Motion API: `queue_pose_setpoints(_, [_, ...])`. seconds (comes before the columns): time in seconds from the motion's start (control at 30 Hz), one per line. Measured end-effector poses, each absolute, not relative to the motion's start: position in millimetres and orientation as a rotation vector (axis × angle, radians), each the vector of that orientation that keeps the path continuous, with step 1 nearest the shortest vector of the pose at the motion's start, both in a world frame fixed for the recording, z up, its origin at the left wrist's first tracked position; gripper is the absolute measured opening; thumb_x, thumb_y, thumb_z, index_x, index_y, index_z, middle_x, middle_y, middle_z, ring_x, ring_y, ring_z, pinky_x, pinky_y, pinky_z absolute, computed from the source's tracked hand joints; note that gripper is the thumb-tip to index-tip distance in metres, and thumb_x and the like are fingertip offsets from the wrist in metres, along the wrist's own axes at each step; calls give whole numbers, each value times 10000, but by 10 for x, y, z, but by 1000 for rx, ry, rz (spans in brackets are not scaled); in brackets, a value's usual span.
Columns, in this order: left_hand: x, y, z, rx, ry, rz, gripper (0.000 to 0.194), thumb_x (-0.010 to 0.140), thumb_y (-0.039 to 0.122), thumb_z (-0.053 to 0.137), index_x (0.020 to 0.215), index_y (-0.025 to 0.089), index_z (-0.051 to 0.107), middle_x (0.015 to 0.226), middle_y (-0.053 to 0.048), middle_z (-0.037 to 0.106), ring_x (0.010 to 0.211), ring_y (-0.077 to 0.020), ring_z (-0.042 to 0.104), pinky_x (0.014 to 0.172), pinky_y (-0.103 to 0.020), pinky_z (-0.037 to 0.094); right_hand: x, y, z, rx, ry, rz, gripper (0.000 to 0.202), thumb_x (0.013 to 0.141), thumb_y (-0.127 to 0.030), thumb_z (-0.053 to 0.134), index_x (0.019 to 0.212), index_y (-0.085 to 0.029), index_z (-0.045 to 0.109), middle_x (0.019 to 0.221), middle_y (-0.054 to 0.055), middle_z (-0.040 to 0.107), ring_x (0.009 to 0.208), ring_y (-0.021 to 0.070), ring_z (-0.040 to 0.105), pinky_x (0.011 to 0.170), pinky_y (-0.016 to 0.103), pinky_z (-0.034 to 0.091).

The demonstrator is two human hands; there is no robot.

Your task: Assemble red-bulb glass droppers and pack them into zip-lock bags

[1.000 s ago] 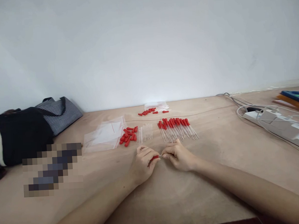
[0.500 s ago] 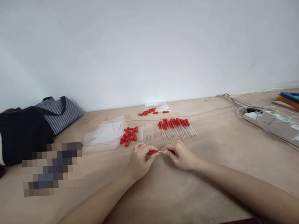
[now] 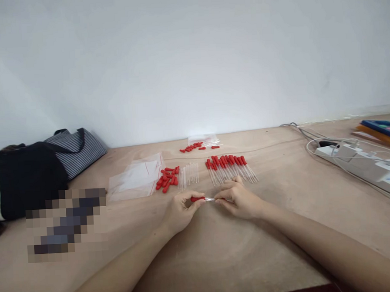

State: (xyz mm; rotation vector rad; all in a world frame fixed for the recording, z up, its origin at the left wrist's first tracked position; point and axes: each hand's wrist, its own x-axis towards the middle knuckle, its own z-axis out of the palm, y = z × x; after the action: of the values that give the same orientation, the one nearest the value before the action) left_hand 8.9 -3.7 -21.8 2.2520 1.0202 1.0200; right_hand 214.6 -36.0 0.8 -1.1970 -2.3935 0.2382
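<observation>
Pinching rounded red bulb (image 3: 198,199) (left hand (image 3: 180,212)) and thin clear tube (image 3: 209,199) (right hand (image 3: 239,200)), with red-topped tubes (image 3: 231,160) done, loose red bulbs (image 3: 165,178) remaining!

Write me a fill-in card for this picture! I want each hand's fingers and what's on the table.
Left fingers: around a red, rounded bulb
Right fingers: pinching a thin, clear tube
Where they meet: tube's end at the bulb's narrow end; inside or not, too small to tell
Left pile: loose red bulbs, beside loose clear tubes
Right row: clear tubes topped with red bulbs
Far right: white, long power strip
</observation>
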Motion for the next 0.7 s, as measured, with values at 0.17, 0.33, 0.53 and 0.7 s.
queue_pose_setpoints(0.17, [-58, 87, -71, 2538, 1329, 1042, 519, 620, 410, 681, 1082, 226, 532, 1014, -65, 598, 978, -261, 505, 863, -447, 339, 2107, -221, -41, -1360, -2286, 286, 179, 788, -182, 446, 772, -194, 624, 684, 8, 631, 677, 136, 538, 691, 282, 275])
queue_pose_setpoints(0.33, [-303, 309, -17, 2422, 1830, 1017, 303, 689, 316, 612, 983, 248, 579, 1001, -64, 576, 982, -280, 478, 821, -432, 321, 1869, 166, -16, -1701, -1956, 225, 248, 799, -220, 407, 990, -163, 554, 797, 47, 654, 737, 154, 581, 673, 252, 311])
queue_pose_setpoints(0.53, [-459, 399, -21, 2336, 1985, 819, 289, 662, 363, 610, 936, 272, 597, 1027, -54, 552, 981, -278, 453, 794, -424, 313, 1579, 495, -19, -2059, -1912, 42, 255, 772, -202, 407, 997, -125, 501, 817, 109, 645, 814, 215, 582, 748, 333, 247])
queue_pose_setpoints(0.7, [-455, 420, -53, 2357, 2038, 794, 194, 690, 364, 588, 850, 261, 623, 1036, -57, 546, 1006, -279, 429, 805, -440, 286, 1585, 534, -82, -2087, -1928, 15, 228, 765, -204, 407, 947, -129, 522, 815, 118, 646, 791, 221, 586, 754, 350, 223])
